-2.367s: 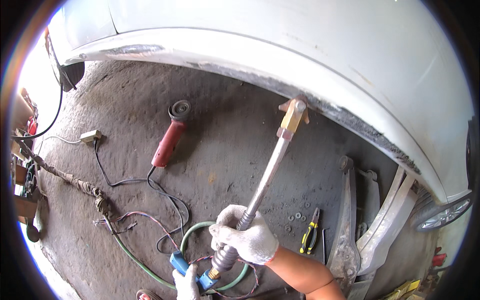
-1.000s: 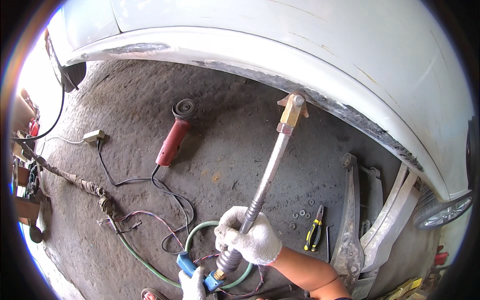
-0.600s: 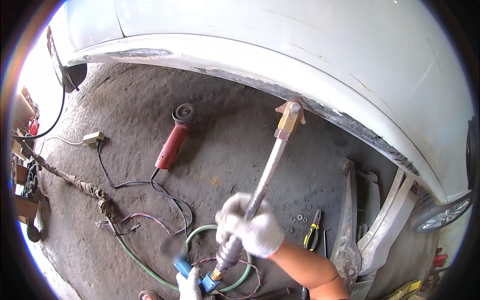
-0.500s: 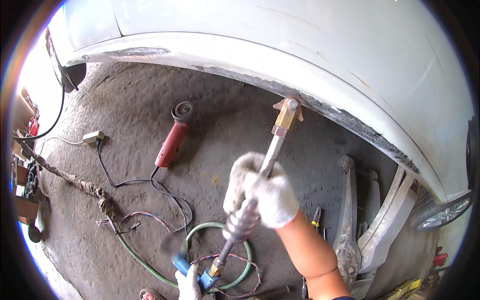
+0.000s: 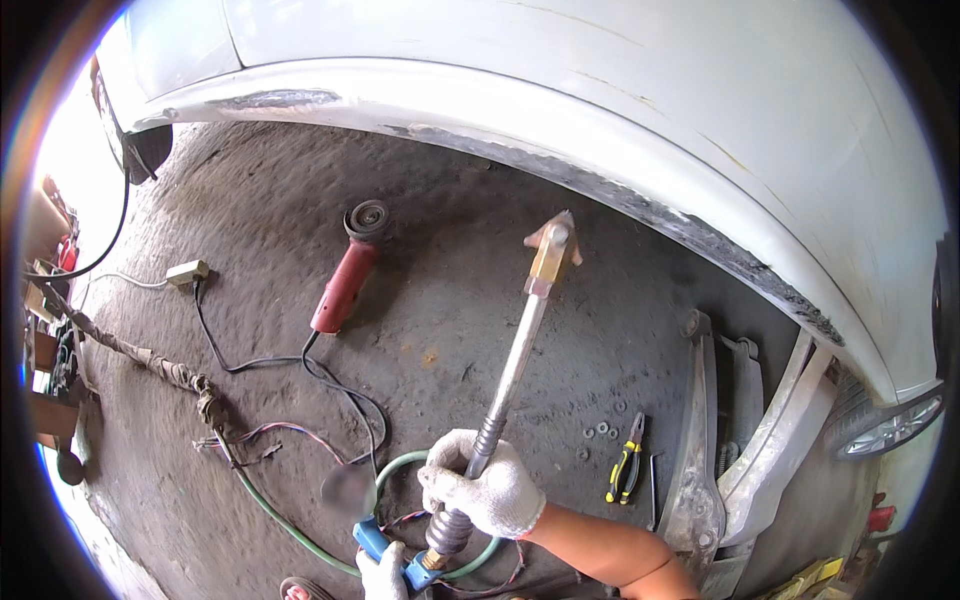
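A slide hammer dent puller [image 5: 515, 365] slants up from the bottom middle. Its brass head carries a pointed copper-coloured tip [image 5: 555, 240], which is apart from the scraped sill [image 5: 640, 205] of a white car. My right hand [image 5: 485, 485], in a white glove, is closed round the lower rod, where dark ribbed parts show above and below the fist. At the lower end, my gloved left hand [image 5: 383, 574] grips the blue handle [image 5: 372, 540]; part of that hand lies beyond the frame's lower edge.
A red angle grinder [image 5: 346, 285] lies on the floor, its cord running to a socket block [image 5: 187, 273]. Pliers [image 5: 626, 462], several small washers [image 5: 602, 428] and metal arms [image 5: 697, 440] lie to the right. A green hose [image 5: 290, 533] loops near my left hand.
The puller's tip has come off the sill and moved slightly left and down. My right hand has slid down the tool toward the handle, bringing the pliers and washers into view.
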### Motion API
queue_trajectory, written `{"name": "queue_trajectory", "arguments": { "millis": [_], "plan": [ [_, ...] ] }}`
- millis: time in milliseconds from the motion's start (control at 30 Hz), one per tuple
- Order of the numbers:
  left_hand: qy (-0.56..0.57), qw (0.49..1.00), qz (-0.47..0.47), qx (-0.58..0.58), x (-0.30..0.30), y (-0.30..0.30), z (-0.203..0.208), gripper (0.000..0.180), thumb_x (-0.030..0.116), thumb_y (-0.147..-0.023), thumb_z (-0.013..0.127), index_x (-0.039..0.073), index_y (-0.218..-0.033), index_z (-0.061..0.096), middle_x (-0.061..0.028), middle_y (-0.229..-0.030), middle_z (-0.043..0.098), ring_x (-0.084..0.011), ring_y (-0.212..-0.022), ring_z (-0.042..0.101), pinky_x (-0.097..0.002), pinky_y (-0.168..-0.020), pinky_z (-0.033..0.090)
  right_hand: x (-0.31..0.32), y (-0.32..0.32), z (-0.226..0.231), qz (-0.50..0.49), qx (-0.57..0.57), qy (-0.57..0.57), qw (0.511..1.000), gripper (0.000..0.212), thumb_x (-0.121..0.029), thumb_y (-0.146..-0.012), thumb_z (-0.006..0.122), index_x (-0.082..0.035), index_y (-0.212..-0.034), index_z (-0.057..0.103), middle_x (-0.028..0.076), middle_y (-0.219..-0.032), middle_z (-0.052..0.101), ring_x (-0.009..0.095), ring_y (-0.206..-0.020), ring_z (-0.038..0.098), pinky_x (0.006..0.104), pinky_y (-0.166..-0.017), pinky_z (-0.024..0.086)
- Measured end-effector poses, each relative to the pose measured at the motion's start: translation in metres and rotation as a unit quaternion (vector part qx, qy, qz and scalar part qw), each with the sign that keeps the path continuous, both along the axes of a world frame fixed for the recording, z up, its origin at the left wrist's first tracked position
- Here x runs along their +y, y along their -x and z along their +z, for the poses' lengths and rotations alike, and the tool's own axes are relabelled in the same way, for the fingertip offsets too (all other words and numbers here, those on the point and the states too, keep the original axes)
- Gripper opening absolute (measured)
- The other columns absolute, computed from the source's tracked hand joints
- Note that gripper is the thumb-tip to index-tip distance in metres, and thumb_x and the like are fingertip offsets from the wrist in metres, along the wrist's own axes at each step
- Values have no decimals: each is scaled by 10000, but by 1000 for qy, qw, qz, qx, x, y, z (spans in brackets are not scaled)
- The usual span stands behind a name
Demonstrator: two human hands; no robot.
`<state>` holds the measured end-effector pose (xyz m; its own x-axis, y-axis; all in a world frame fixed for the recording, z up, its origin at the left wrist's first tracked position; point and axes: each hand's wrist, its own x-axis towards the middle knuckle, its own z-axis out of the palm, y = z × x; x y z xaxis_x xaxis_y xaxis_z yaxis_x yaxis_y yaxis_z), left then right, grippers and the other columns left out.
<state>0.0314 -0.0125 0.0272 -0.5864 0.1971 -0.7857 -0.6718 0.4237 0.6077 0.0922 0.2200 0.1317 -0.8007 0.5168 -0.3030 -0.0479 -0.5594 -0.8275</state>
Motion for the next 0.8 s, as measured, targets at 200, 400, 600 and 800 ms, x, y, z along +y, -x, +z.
{"name": "queue_trajectory", "arguments": {
  "millis": [200,400,600,800],
  "plan": [
    [-35,999,-6,19,5,12,6,373,274,-915,659,83,-1141,432,-71,-965,510,-169,-811,554,-345,-680,532,6,3,19,-18,33,-53,998,71,32,-905,664,-1,-921,603,74,-770,652,149,-714,652,304,-658,545],
    [-33,999,-12,28,10,14,7,368,278,-916,660,77,-1130,438,-61,-975,507,-161,-823,541,-342,-719,519,10,5,20,-10,3,-76,997,68,28,-906,668,-6,-905,609,74,-763,651,151,-705,654,305,-649,545],
    [-34,998,-20,40,5,13,0,383,285,-910,663,73,-1137,440,-71,-987,518,-167,-840,554,-340,-731,518,11,7,15,-11,19,-22,1000,68,-35,-908,717,-29,-899,650,-4,-777,650,49,-711,599,231,-632,499],
    [-23,998,-36,49,7,15,2,406,291,-913,662,53,-1152,437,-88,-1013,535,-178,-865,575,-342,-722,534,11,10,19,-18,7,-34,999,72,-29,-912,708,-31,-881,642,5,-761,652,53,-691,601,232,-619,496]
  ]
}}
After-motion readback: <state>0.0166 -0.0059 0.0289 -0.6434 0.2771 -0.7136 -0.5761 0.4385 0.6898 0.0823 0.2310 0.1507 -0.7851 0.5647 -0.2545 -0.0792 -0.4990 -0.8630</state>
